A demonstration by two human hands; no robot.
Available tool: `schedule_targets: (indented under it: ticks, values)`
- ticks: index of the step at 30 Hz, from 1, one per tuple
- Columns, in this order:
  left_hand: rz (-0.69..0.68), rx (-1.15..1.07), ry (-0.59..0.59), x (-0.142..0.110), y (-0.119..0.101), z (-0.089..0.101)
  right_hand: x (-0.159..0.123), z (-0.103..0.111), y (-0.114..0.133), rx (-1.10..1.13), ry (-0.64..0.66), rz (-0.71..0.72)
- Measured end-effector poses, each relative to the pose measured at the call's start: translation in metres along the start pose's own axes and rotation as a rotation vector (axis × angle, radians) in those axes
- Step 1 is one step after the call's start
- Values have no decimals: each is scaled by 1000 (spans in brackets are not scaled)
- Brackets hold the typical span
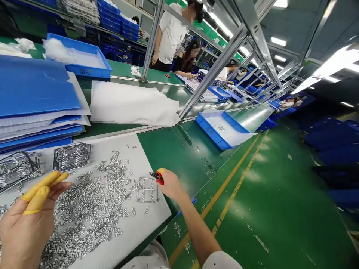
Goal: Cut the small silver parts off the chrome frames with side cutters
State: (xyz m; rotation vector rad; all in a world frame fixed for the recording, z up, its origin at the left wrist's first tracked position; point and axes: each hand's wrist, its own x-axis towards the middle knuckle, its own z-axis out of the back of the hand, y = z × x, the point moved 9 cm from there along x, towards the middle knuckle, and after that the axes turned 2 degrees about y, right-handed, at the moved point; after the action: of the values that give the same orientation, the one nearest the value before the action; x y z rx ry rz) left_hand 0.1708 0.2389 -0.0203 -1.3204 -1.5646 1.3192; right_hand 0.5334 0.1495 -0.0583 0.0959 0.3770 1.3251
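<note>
My left hand [26, 218] hovers at the lower left over a white board [134, 231] strewn with several small silver metal parts [92, 201]. Yellow finger cots cover its stretched-out fingers, and it holds nothing. My right hand [169, 184] is closed around red-handled cutters [157, 176] at the board's right edge. The cutter tip rests against an emptied silver part frame [147, 189] lying flat on the board. Two full part frames [71, 156] lie at the board's far left.
A stack of blue and white sheets [36, 101] sits at the left, white foam sheets [131, 102] behind the board. Blue trays [221, 129] stand on the green bench [174, 153]. Other people work at the far end. Green floor runs along the right.
</note>
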Motion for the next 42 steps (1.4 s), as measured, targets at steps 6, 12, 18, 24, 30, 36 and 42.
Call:
schedule_targets:
  ticks: [6, 12, 18, 24, 30, 36, 42]
  values:
    - [-73, 42, 69, 0, 0, -1, 7, 2, 4, -16, -8, 29]
    - [123, -61, 210, 11, 29, -16, 15, 44, 43, 70, -159, 171]
    - [532, -434, 580, -30, 48, -63, 27, 69, 175, 209, -399, 653]
    - [610, -747, 612, -41, 25, -66, 24, 53, 256, 79, -424, 873]
    - [445, -680, 378, -9, 29, -36, 30, 56, 254, 15, -274, 639]
    - [259, -576, 126, 5, 36, -11, 22, 33, 282, -159, -63, 663]
    - [250, -564, 136, 6, 34, -12, 25, 27, 295, -176, -6, 659]
